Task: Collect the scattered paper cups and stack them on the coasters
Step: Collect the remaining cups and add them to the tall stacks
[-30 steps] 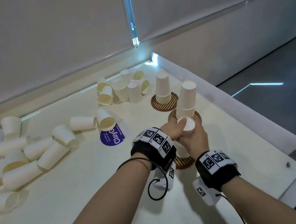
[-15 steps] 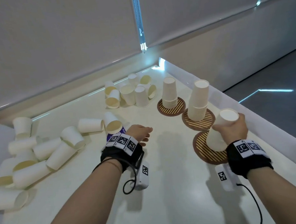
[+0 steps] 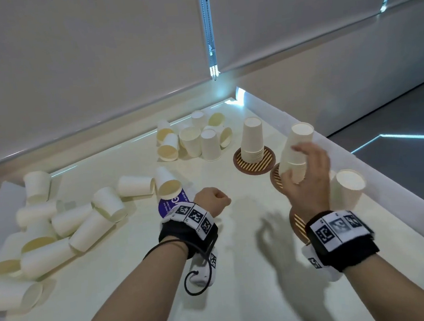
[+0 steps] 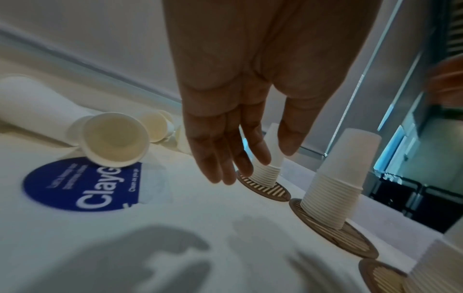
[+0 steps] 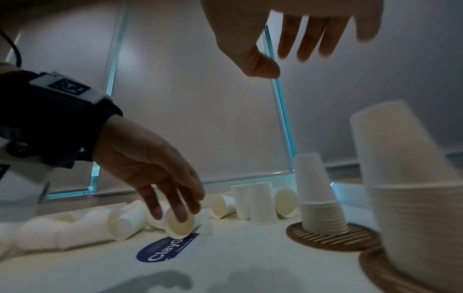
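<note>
Three upside-down cup stacks stand on brown striped coasters at the right: the far stack (image 3: pixel 251 141), the middle stack (image 3: pixel 296 149) and the near stack (image 3: pixel 348 188), whose near coaster (image 3: pixel 296 223) is partly behind my right wrist. My right hand (image 3: pixel 307 166) hovers open with fingers spread in front of the middle stack, holding nothing. My left hand (image 3: pixel 217 201) hangs with straight fingers (image 4: pixel 223 168) just right of a lying cup (image 4: pixel 115 142) at the blue sticker (image 4: pixel 82 184); it holds nothing.
Several loose cups lie in a pile at the left (image 3: pixel 69 225), and another cluster (image 3: pixel 196 141) sits at the back centre. The table edge (image 3: pixel 390 195) runs close behind the stacks on the right. A wall rises behind the table.
My right hand has set the near stack on its coaster, let go and lifted up and left. My left hand left the stack earlier and now hangs by the lying cup.
</note>
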A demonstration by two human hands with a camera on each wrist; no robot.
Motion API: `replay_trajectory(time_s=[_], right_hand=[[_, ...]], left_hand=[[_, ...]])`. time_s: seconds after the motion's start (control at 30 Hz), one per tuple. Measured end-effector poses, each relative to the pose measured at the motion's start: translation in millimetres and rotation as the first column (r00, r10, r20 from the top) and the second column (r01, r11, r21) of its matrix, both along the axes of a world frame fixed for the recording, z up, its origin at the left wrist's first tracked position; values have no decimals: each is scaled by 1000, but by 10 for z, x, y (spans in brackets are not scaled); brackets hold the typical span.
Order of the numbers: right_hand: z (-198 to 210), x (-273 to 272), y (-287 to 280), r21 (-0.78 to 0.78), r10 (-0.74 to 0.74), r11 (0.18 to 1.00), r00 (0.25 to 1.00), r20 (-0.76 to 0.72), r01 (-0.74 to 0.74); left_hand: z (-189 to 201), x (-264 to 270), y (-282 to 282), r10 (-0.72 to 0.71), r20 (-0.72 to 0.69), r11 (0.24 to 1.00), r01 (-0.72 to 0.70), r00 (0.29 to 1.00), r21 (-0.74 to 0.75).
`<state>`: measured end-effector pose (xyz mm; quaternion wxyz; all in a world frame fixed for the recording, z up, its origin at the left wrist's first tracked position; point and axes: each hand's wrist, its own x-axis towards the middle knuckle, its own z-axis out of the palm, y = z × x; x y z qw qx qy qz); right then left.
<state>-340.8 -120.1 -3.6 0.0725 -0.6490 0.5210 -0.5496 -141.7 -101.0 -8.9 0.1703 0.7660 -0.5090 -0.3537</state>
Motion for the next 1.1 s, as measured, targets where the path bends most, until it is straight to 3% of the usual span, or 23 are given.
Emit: replay_trajectory(time_s=[0.1,0.2,0.27,0.4,0.67,0.93,1.1], right_hand=[[-137,213,-216,337,212,925,974,-82,-173],[-353,333,-454,671,345,733,913,-217,-117],[-459,381,-614,747,377,663,885,-273,-52],[-599,474,-980,804,418,590,826,-379,71],[-878,656,-1506,862,499,486,764,-409,144],[-1015,910,-1857,862,543,495,737,-402,106],[-1025,974,-2027,865,541,496,753,-375,74]], left_hand=[[-30,-69,-102,-53,65,998,56,996,-42],[-68,-106,-209,-112,118,992,119,987,-51],[-98,-114,-287,-152,156,985,162,976,-59],[-204,-120,-495,-264,236,961,276,935,-19],[-385,-157,-944,-399,304,915,396,865,76],[-589,10,-1207,-344,274,938,343,898,52],[-576,208,-1279,-193,297,975,216,935,-47]])
